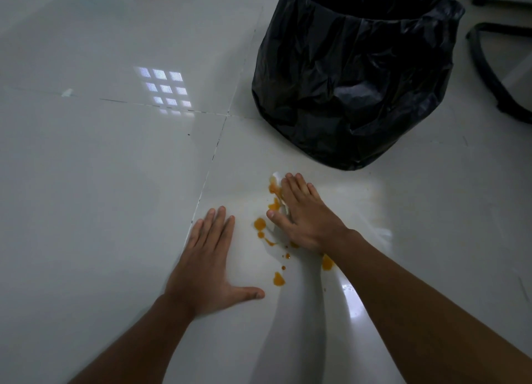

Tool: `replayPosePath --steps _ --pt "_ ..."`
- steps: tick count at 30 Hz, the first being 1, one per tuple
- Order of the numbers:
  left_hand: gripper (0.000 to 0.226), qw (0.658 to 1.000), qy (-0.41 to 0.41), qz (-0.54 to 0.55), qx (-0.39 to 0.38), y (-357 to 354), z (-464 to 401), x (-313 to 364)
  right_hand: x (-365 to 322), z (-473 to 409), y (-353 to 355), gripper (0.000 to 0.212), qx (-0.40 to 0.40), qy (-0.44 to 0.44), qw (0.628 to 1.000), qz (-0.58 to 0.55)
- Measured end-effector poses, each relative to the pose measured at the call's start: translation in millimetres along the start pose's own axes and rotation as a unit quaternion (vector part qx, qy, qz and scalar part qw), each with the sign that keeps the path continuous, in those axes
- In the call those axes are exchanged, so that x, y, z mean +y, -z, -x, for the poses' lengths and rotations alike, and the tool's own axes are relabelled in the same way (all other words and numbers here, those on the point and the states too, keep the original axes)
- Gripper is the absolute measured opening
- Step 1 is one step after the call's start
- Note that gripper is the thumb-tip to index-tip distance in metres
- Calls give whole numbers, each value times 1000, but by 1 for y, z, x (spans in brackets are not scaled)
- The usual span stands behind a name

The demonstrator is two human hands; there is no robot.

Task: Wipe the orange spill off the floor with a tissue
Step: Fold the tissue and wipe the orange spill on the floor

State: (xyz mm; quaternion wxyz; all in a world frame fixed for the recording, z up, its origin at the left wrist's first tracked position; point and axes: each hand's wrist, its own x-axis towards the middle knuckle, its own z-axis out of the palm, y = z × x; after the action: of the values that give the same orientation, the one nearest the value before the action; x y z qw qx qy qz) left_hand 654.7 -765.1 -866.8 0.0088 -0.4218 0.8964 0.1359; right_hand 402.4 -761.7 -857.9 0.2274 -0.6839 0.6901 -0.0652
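Orange spill lies in several blobs and drops on the white floor tile, running from near the bin down toward me. My right hand presses flat on a white tissue, whose edges peek out past the fingertips and under the thumb; most of the tissue is hidden beneath the palm. My left hand rests flat on the floor to the left of the spill, fingers spread, holding nothing.
A bin lined with a black plastic bag stands just beyond the spill. Black chair legs curve at the far right. Tile joints cross the glossy floor, which reflects a window at the left.
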Motion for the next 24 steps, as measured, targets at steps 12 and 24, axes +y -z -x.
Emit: replayPosePath --steps 12,24 --pt "152 1000 -1 -9 -27 4 1 0 5 -3 7 83 -54 155 981 101" --pt "150 999 -7 -28 -37 4 1 0 -6 45 -10 75 -57 204 972 99"
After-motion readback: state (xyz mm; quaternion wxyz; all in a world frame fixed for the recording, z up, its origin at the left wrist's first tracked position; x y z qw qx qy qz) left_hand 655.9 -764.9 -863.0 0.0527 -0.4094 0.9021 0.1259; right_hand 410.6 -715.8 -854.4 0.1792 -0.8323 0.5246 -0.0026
